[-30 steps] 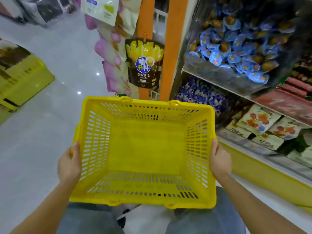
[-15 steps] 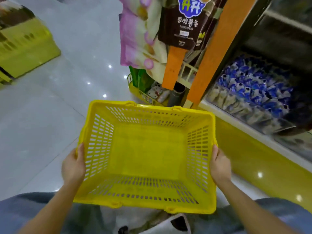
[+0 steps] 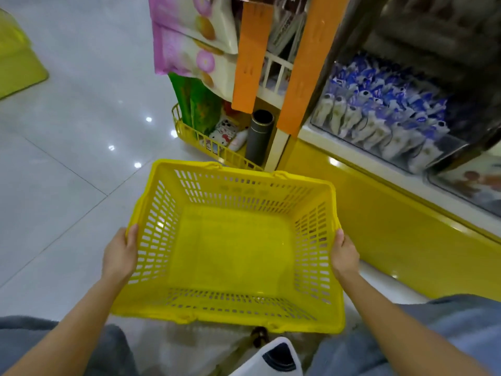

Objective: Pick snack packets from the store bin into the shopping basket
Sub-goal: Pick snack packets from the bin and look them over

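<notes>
A yellow plastic shopping basket (image 3: 151, 207) with slotted walls hangs low over the floor in front of my knees, with nothing inside it. My left hand (image 3: 119, 256) grips its left rim and my right hand (image 3: 344, 255) grips its right rim. Up to the right, a clear-fronted store bin (image 3: 444, 147) holds several blue and white snack packets (image 3: 379, 112). Both hands are well below and left of that bin.
The bin stands on a yellow shelf base (image 3: 406, 234) to the right. Two orange uprights (image 3: 306, 63) rise ahead, with pink and green hanging bags (image 3: 187, 50). A small yellow wire rack (image 3: 189, 132) with a dark cylinder (image 3: 259, 137) sits on the grey tiled floor (image 3: 67, 131).
The view has tilted further down and the basket has dropped lower toward the floor. The upper bin of blue sweets has left the view. Both hands keep their grip on the rims.
</notes>
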A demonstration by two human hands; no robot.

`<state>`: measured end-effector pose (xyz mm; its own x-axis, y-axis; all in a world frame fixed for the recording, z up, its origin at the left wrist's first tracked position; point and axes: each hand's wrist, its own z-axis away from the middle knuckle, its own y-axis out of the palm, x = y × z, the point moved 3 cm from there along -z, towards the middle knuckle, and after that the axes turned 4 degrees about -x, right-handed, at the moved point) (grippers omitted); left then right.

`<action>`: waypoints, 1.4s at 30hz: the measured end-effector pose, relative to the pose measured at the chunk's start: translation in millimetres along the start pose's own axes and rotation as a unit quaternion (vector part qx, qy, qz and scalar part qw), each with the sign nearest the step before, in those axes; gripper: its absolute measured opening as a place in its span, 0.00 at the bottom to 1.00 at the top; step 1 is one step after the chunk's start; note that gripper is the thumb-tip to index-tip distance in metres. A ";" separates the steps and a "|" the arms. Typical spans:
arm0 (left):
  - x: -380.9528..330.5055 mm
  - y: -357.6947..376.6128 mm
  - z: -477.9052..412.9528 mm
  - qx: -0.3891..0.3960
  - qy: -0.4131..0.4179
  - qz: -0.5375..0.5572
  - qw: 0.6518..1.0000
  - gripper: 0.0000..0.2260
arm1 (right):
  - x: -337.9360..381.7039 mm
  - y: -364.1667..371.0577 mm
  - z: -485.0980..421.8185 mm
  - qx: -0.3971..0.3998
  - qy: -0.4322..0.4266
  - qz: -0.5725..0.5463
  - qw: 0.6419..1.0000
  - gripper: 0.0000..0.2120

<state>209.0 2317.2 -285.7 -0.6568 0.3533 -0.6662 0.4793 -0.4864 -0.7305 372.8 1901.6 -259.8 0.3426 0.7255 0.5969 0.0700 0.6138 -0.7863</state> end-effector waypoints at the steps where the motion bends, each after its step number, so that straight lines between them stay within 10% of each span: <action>1: -3.6 1.6 0.8 0.012 0.007 -0.002 1.000 0.18 | -4.2 -3.4 0.0 0.011 0.000 0.002 1.000 0.22; 10: -43.2 25.7 22.3 0.093 0.090 -0.025 0.991 0.14 | -47.6 -51.3 8.8 0.093 0.074 0.105 0.987 0.17; 19: -79.6 17.9 4.7 0.164 0.006 -0.074 0.984 0.16 | -20.3 -84.6 17.6 0.202 -0.016 0.247 0.948 0.19; 29: -304.5 -14.7 39.4 0.055 0.415 0.020 0.908 0.15 | 165.6 -153.0 -17.7 -0.003 -0.351 -0.009 0.936 0.14; 42: -419.0 67.6 43.1 0.070 0.655 -0.063 0.750 0.20 | 291.0 -102.8 -147.7 0.061 -0.324 0.060 0.942 0.12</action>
<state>491.4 2101.8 -49.5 0.4871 0.8406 -0.2367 0.3353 -0.4303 -0.8381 603.7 2003.6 -28.8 -0.3052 0.8049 0.5090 -0.0550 0.5187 -0.8532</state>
